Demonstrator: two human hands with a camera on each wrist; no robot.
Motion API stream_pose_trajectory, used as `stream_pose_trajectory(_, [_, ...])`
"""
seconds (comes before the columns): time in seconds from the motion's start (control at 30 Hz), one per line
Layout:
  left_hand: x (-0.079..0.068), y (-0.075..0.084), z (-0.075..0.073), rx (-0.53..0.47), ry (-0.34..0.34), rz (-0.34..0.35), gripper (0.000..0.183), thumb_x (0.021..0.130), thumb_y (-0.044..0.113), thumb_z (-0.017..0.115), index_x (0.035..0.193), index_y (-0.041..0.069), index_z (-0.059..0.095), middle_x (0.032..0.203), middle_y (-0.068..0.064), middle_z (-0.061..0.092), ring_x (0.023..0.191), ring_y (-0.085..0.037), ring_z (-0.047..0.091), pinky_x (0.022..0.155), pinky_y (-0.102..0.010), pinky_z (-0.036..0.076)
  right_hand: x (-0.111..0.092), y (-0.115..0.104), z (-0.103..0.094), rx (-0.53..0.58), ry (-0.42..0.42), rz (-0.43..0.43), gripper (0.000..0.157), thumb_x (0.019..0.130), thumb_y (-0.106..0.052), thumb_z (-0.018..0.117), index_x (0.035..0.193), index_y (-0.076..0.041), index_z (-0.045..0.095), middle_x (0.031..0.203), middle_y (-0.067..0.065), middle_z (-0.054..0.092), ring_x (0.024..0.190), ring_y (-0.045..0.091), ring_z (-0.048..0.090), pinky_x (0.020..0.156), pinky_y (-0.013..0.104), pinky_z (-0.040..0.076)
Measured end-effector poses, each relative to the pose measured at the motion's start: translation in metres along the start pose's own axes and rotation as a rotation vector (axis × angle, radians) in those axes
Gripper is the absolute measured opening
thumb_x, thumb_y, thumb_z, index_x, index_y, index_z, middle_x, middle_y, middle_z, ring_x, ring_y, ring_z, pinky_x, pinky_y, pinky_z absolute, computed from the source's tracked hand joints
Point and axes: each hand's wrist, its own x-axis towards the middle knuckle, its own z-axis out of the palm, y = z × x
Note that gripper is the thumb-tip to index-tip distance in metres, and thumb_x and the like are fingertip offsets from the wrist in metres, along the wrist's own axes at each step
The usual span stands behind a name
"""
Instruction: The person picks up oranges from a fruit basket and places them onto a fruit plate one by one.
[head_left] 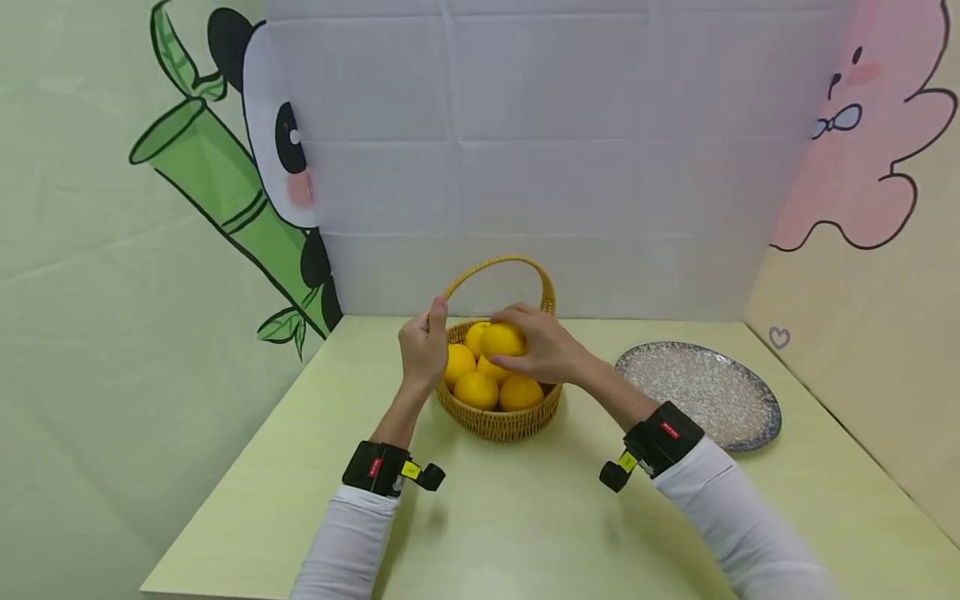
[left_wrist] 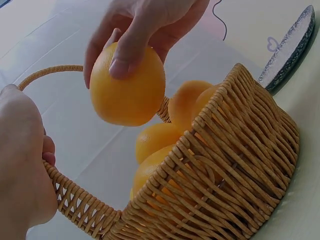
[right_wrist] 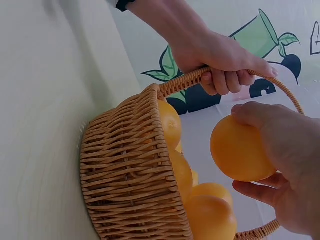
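A wicker basket [head_left: 501, 427] with a tall arched handle [head_left: 504, 260] stands on the table, holding several oranges [head_left: 476, 390]. My left hand [head_left: 424, 348] grips the left side of that handle, its fingers wrapped round the wicker, as the right wrist view confirms. Between the thumb and fingers of my right hand [head_left: 551, 343] is one orange [left_wrist: 127, 85], held above the others inside the handle's arch. In the left wrist view it hangs apart from the fruit below, with the thumb across its near side. The right wrist view shows the same orange [right_wrist: 241, 147] in the curved fingers.
An oval speckled plate [head_left: 701, 392] with a blue-grey rim lies to the right of the basket, near my right forearm. The pale table [head_left: 480, 533] meets a white cloth backdrop [head_left: 540, 167] behind, with cartoon-printed walls at both sides.
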Motion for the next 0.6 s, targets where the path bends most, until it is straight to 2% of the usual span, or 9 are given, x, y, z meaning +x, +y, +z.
stream_pose_trajectory(0.27, [-0.003, 0.006, -0.011, -0.029, -0.032, -0.016, 0.065, 0.108, 0.051, 0.046, 0.056, 0.015, 0.032, 0.049, 0.002, 0.027, 0.040, -0.013, 0.021, 0.037, -0.022, 0.015, -0.025, -0.022, -0.018, 0.018, 0.068, 0.015, 0.055, 0.087, -0.031, 0.082, 0.132, -0.006, 0.064, 0.131, 0.006, 0.059, 0.102, 0.016, 0.059, 0.078, 0.034, 0.058])
stream_pose_trajectory(0.5, [-0.007, 0.009, -0.021, -0.066, -0.048, -0.015, 0.064, 0.108, 0.050, 0.047, 0.056, 0.015, 0.032, 0.048, 0.003, 0.026, 0.039, -0.012, 0.020, 0.037, -0.022, 0.014, -0.048, -0.040, -0.034, 0.037, 0.144, -0.026, 0.058, 0.085, -0.026, 0.085, 0.133, -0.001, 0.064, 0.132, 0.009, 0.061, 0.116, 0.018, 0.057, 0.089, 0.039, 0.057])
stream_pose_trajectory(0.6, [-0.007, 0.010, -0.020, -0.071, -0.047, -0.016, 0.064, 0.108, 0.049, 0.047, 0.056, 0.015, 0.032, 0.048, 0.003, 0.027, 0.039, -0.012, 0.020, 0.037, -0.022, 0.014, -0.057, -0.038, -0.044, 0.039, 0.164, -0.020, 0.058, 0.085, -0.024, 0.085, 0.134, -0.003, 0.064, 0.133, 0.010, 0.061, 0.117, 0.019, 0.057, 0.088, 0.039, 0.058])
